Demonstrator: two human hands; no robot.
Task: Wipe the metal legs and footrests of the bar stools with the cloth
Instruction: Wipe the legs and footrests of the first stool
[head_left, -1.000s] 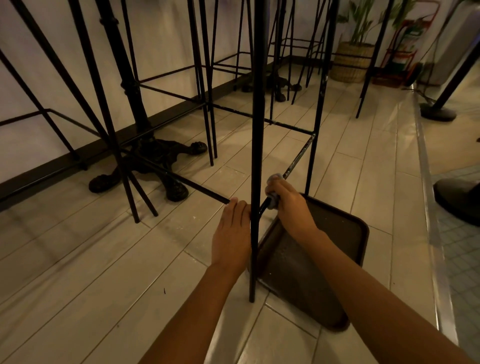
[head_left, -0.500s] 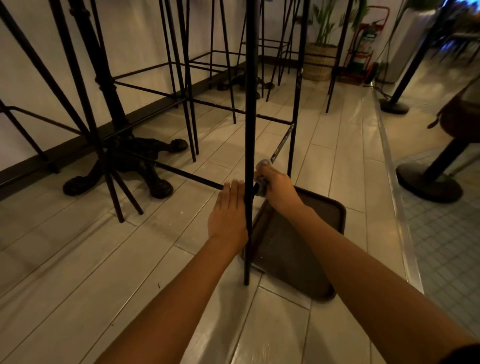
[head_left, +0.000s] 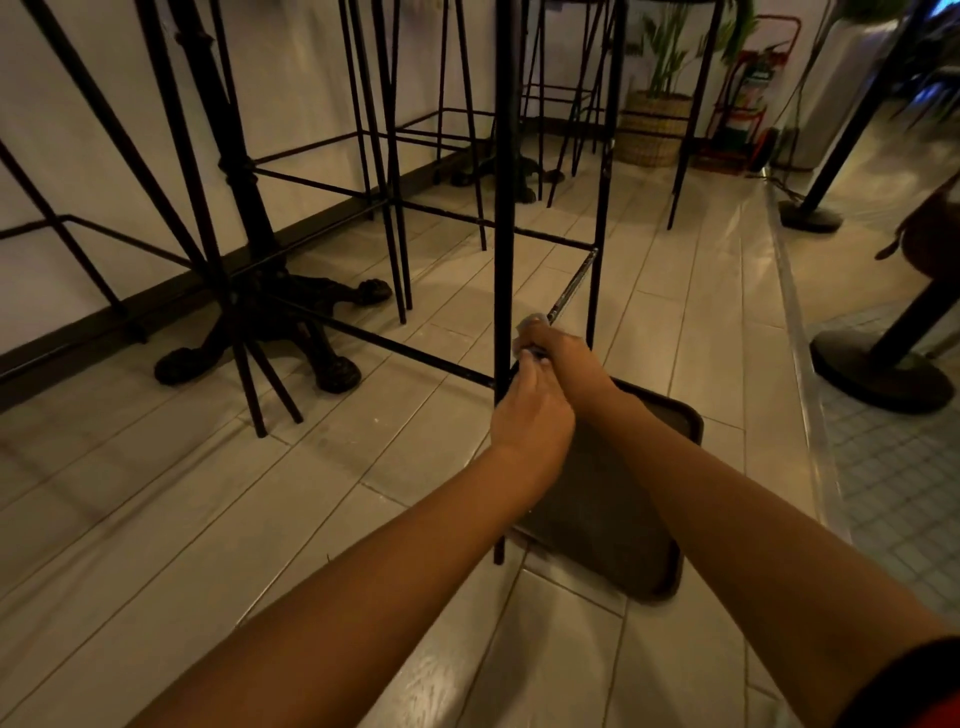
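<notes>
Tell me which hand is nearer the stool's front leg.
Left. The left hand lies across the front leg, just beside the footrest joint; the right hand sits farther right, gripping the cloth on the side footrest.

Interior of a café or bar. Tall black metal bar stools (head_left: 501, 208) stand in rows along a white wall, beside an ornate claw-footed table base (head_left: 280, 322). A serving tray (head_left: 613, 519) lies on the plank floor (head_left: 156, 519); a basket-potted plant (head_left: 654, 130) and a fire extinguisher (head_left: 748, 104) occupy the far corner.
</notes>
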